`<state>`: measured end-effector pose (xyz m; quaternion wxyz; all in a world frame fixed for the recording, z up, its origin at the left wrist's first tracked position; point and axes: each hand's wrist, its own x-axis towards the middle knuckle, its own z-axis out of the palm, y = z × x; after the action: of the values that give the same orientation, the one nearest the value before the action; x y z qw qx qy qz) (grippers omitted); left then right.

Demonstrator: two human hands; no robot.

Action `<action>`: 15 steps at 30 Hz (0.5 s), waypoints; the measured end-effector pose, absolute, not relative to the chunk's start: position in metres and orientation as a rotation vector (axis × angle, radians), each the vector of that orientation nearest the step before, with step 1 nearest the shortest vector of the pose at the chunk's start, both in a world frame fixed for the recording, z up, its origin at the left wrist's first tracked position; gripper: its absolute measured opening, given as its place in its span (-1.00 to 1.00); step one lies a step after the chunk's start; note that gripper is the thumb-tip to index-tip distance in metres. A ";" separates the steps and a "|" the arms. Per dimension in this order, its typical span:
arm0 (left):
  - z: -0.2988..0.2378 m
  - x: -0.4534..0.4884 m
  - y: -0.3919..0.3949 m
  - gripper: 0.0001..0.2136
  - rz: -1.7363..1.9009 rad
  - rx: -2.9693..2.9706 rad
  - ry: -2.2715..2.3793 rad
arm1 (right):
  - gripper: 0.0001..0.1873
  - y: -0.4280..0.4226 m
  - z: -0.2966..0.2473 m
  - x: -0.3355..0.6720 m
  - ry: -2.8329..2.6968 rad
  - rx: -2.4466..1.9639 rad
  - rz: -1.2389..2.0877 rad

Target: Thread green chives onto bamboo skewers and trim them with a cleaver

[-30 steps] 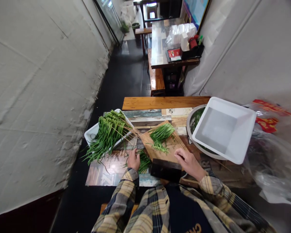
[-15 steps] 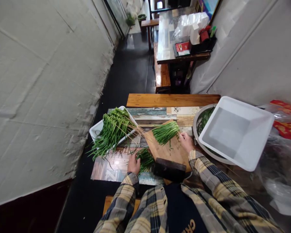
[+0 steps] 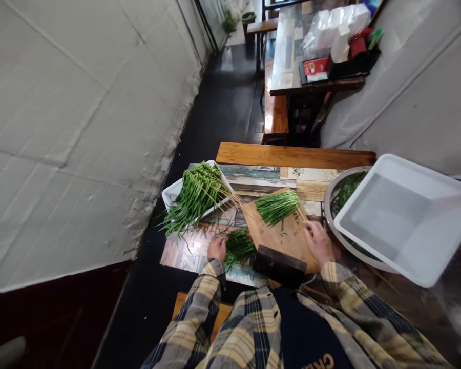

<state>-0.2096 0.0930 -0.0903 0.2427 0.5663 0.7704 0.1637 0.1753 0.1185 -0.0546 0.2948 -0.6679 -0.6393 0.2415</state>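
My left hand (image 3: pixel 216 248) rests closed on a pile of cut green chive ends (image 3: pixel 238 246) at the table's near left edge. My right hand (image 3: pixel 315 239) lies at the right edge of a wooden cutting board (image 3: pixel 280 238), fingers curled around thin bamboo skewers (image 3: pixel 302 216) that carry a bundle of chives (image 3: pixel 277 206). A dark cleaver blade (image 3: pixel 278 260) lies on the near end of the board, between my hands. More skewered chives (image 3: pixel 195 196) are heaped in a white tray (image 3: pixel 170 192) at the left.
A metal basin (image 3: pixel 330 197) with greens sits at the right, and a white plastic tub (image 3: pixel 407 218) lies tilted over it. A wooden bench (image 3: pixel 292 155) runs along the far side. Beyond stands another table (image 3: pixel 292 56) with boxes and bags. A wall closes in on the left.
My right hand moved from the cleaver up to the skewered chive bundle, then drew back a little toward me. The cut ends left the board. My left hand stayed on the cut pile.
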 end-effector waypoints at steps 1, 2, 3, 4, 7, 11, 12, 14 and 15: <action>-0.088 -0.211 0.093 -0.85 0.444 1.550 2.113 | -0.72 0.102 -0.052 0.173 -1.810 -1.713 0.671; -0.086 -0.212 0.093 -0.87 0.442 1.552 2.123 | -0.73 0.085 -0.051 0.171 -1.915 -1.656 0.703; -0.084 -0.212 0.092 -0.89 0.442 1.553 2.136 | -0.73 0.068 -0.052 0.169 -1.997 -1.633 0.736; -0.081 -0.212 0.093 -0.90 0.445 1.556 2.150 | -0.73 0.052 -0.055 0.166 -2.047 -1.631 0.762; -0.071 -0.216 0.097 -0.89 0.466 1.583 2.188 | -0.73 0.010 -0.073 0.160 -2.116 -1.567 0.928; -0.047 -0.237 0.114 -0.86 0.557 1.654 2.234 | -0.73 -0.017 -0.098 0.156 -2.075 -1.542 0.986; -0.039 -0.245 0.121 -0.87 0.592 1.667 2.252 | -0.73 -0.020 -0.102 0.156 -2.053 -1.549 0.990; -0.024 -0.260 0.139 -0.87 0.666 1.687 2.289 | -0.74 -0.024 -0.107 0.153 -2.006 -1.574 0.996; -0.017 -0.267 0.149 -0.87 0.701 1.696 2.306 | -0.75 -0.025 -0.107 0.152 -1.984 -1.591 0.999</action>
<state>-0.2670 0.1490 -0.0167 0.0972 0.5727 0.7788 0.2367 0.1519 -0.0249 -0.1069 0.2030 -0.5702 -0.7109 0.3581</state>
